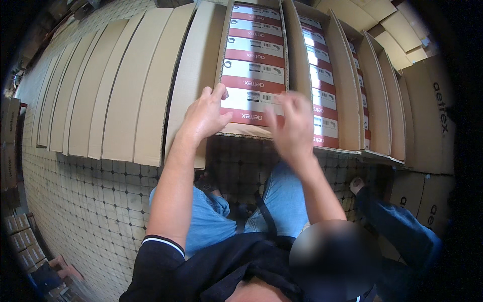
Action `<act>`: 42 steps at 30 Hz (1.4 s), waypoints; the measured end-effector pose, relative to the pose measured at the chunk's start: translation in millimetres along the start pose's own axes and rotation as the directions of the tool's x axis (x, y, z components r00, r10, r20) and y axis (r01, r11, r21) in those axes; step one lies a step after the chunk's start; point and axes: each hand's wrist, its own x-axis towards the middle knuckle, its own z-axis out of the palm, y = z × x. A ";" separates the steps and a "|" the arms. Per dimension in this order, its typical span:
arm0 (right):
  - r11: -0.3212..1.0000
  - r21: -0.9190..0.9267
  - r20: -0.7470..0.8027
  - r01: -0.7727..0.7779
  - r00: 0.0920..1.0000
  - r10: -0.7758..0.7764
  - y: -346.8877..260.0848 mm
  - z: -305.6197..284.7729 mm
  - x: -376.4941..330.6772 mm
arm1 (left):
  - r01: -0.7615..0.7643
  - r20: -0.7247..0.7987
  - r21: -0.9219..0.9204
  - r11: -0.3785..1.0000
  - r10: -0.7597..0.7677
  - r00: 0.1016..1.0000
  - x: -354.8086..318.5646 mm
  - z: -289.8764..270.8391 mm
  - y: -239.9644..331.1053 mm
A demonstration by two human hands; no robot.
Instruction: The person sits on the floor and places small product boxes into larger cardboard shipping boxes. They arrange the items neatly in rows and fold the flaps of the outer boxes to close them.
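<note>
An open cardboard carton (pixel 245 130) stands before me, filled with a row of white-and-red shoe boxes (pixel 254 74). At its near left corner is my left hand (pixel 209 113), with bent fingers over the side wall's top edge and the thumb apart from them. Nothing shows in its grasp. My right hand (pixel 292 123) hovers over the near right corner, smeared by motion, so its fingers cannot be read. On the left, a raised brown flap (pixel 198 60) leans outward from this carton.
More open cartons with similar boxes (pixel 324 95) line up to the right. Several tan cardboard panels (pixel 121 85) continue the row leftward. Large closed cartons (pixel 430 110) are stacked at far right. Another person's leg (pixel 397 216) and bare foot are at lower right, over the tiled floor (pixel 100 201).
</note>
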 end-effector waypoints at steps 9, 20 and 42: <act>0.786 -0.003 0.406 -0.618 0.718 0.566 99.7 19.7 42.4 | 0.007 -0.082 -0.006 1.000 -0.007 0.997 0.5 1.2 -2.3; 0.809 0.053 0.347 -0.585 0.771 0.534 99.4 20.4 28.4 | -0.003 0.055 -0.042 0.999 0.006 0.998 8.1 -12.8 2.5; 0.756 0.116 0.394 -0.644 0.729 0.560 95.2 14.9 29.6 | 0.051 0.223 -0.020 0.998 -0.046 0.974 5.4 -17.7 9.6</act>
